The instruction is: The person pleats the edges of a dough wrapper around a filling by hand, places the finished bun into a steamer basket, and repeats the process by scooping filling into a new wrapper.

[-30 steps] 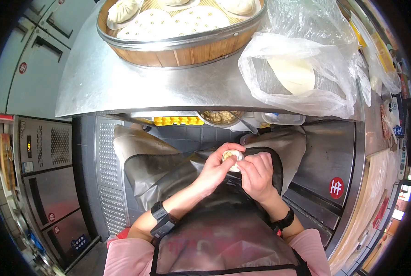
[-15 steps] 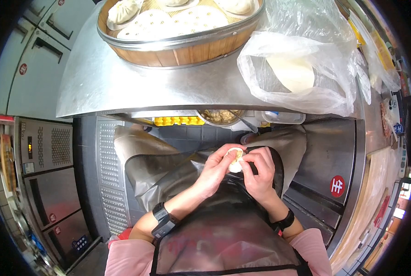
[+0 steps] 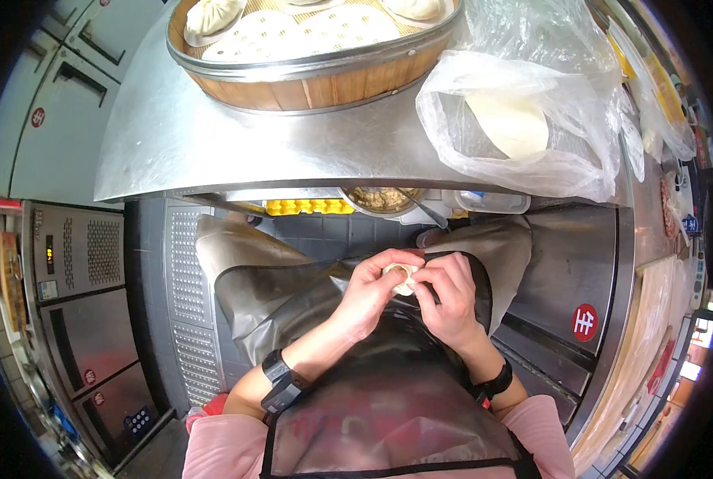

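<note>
A small white bun of dough, its top still gathered around an opening, sits between my two hands above my lap. My left hand cups it, with the thumb pressed at the opening. The fingertips of my right hand pinch its right edge. The filling inside is mostly hidden by the thumb. Beyond my hands, under the counter edge, a metal bowl holds a chunky pale filling and a spoon.
On the steel counter stands a round wooden steamer with several buns on perforated paper. A clear plastic bag with pale dough lies to its right. A yellow tray and a plastic container are below.
The bun's rim has been drawn closer together, and less filling shows. My left thumb now covers the opening. Both hands stay in nearly the same place.
</note>
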`<control>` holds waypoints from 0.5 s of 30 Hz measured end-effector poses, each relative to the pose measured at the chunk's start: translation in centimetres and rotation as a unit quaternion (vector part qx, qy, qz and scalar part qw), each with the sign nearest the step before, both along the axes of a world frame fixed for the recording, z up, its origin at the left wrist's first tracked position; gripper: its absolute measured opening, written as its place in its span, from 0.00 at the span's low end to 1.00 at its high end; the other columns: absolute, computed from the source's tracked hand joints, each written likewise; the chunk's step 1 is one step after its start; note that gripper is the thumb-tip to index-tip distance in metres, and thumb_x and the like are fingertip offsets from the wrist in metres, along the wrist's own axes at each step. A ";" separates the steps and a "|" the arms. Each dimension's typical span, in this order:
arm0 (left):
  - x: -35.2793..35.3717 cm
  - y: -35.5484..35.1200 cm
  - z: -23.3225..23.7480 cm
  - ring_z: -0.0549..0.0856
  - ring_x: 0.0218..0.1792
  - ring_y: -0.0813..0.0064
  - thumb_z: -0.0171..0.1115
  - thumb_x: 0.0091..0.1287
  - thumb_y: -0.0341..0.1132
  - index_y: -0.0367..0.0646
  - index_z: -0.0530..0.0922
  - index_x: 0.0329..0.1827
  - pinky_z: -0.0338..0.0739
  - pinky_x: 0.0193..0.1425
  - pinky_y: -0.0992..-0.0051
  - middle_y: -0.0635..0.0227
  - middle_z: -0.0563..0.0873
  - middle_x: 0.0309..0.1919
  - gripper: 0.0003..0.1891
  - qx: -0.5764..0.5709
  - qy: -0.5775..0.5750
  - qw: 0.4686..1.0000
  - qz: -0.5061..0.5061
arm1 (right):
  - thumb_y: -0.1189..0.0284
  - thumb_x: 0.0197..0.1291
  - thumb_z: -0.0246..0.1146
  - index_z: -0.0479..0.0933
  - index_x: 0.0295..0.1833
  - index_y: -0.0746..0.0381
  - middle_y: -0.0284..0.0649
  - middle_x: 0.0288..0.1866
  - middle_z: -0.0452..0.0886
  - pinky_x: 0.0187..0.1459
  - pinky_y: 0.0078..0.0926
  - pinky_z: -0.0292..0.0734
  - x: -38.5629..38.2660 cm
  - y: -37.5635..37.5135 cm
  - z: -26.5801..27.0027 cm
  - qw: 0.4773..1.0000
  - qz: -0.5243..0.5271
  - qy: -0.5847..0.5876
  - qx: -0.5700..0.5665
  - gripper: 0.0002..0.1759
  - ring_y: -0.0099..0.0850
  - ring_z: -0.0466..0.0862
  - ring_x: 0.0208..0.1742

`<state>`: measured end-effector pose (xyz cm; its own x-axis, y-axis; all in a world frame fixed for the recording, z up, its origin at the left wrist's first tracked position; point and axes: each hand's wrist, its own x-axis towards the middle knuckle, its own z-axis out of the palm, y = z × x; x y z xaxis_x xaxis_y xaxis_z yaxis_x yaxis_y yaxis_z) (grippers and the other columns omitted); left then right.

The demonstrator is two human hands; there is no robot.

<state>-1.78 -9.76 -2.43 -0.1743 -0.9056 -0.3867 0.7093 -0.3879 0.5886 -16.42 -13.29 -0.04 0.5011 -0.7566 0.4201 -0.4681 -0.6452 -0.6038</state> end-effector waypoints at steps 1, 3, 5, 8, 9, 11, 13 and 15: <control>0.1 -0.1 0.1 0.79 0.45 0.80 0.53 0.67 0.28 0.37 0.78 0.48 0.75 0.50 0.78 0.68 0.81 0.45 0.10 0.009 -0.002 1.000 -0.010 | 0.79 0.46 0.66 0.75 0.36 0.62 0.39 0.32 0.74 0.36 0.35 0.67 0.0 0.1 0.0 1.000 0.000 0.001 0.001 0.10 0.39 0.74 0.33; 0.2 -0.1 0.3 0.80 0.46 0.77 0.52 0.67 0.28 0.37 0.78 0.48 0.75 0.52 0.76 0.66 0.81 0.47 0.10 0.019 -0.004 1.000 -0.020 | 0.79 0.46 0.65 0.74 0.35 0.63 0.39 0.32 0.74 0.36 0.35 0.66 0.0 0.2 0.1 0.999 0.006 0.015 -0.040 0.09 0.39 0.74 0.32; 0.1 -0.1 0.4 0.80 0.45 0.79 0.51 0.67 0.29 0.37 0.77 0.49 0.74 0.51 0.78 0.67 0.82 0.45 0.11 0.008 -0.032 0.999 -0.030 | 0.79 0.46 0.65 0.74 0.34 0.63 0.39 0.32 0.74 0.37 0.35 0.66 0.0 0.1 0.4 0.999 0.008 0.024 -0.046 0.08 0.39 0.74 0.33; 0.3 -0.2 -0.3 0.78 0.47 0.83 0.51 0.69 0.30 0.37 0.76 0.54 0.71 0.52 0.82 0.69 0.81 0.45 0.14 -0.030 -0.055 0.996 -0.056 | 0.79 0.46 0.65 0.74 0.33 0.62 0.39 0.31 0.73 0.37 0.35 0.66 0.4 -0.3 0.7 0.999 -0.007 0.031 -0.032 0.08 0.39 0.73 0.32; 0.5 -0.4 -0.2 0.78 0.47 0.83 0.51 0.69 0.30 0.37 0.76 0.54 0.71 0.52 0.82 0.69 0.81 0.45 0.14 -0.030 -0.055 0.996 -0.056 | 0.79 0.46 0.65 0.73 0.32 0.62 0.39 0.30 0.73 0.37 0.36 0.65 0.4 -0.4 0.7 0.999 -0.023 0.027 -0.011 0.08 0.39 0.73 0.32; 0.7 -0.7 0.2 0.77 0.48 0.82 0.51 0.70 0.30 0.37 0.75 0.57 0.70 0.54 0.81 0.69 0.81 0.46 0.15 -0.049 -0.105 0.990 -0.084 | 0.79 0.46 0.65 0.73 0.32 0.61 0.39 0.30 0.72 0.37 0.36 0.64 0.0 -0.3 0.4 0.999 -0.030 0.028 -0.004 0.08 0.39 0.73 0.32; 0.5 -0.7 0.2 0.77 0.48 0.83 0.51 0.70 0.30 0.38 0.75 0.58 0.71 0.53 0.81 0.69 0.81 0.47 0.15 -0.055 -0.110 0.990 -0.069 | 0.79 0.47 0.65 0.72 0.31 0.61 0.39 0.29 0.71 0.36 0.36 0.64 -0.2 -0.3 0.3 0.999 -0.039 0.028 0.001 0.08 0.39 0.72 0.32; 0.3 -0.5 0.2 0.78 0.48 0.84 0.50 0.70 0.30 0.38 0.74 0.59 0.73 0.52 0.81 0.69 0.81 0.48 0.16 -0.058 -0.115 0.990 -0.053 | 0.79 0.46 0.65 0.71 0.30 0.61 0.39 0.28 0.70 0.35 0.36 0.63 0.0 -0.2 0.4 0.998 -0.061 0.017 0.008 0.08 0.39 0.72 0.31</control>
<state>-1.44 -10.30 -2.26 -0.1899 -0.9280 -0.3207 0.5108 -0.3723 0.7749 -16.41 -13.51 0.39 0.4191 -0.8189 0.3920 -0.5623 -0.5731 -0.5961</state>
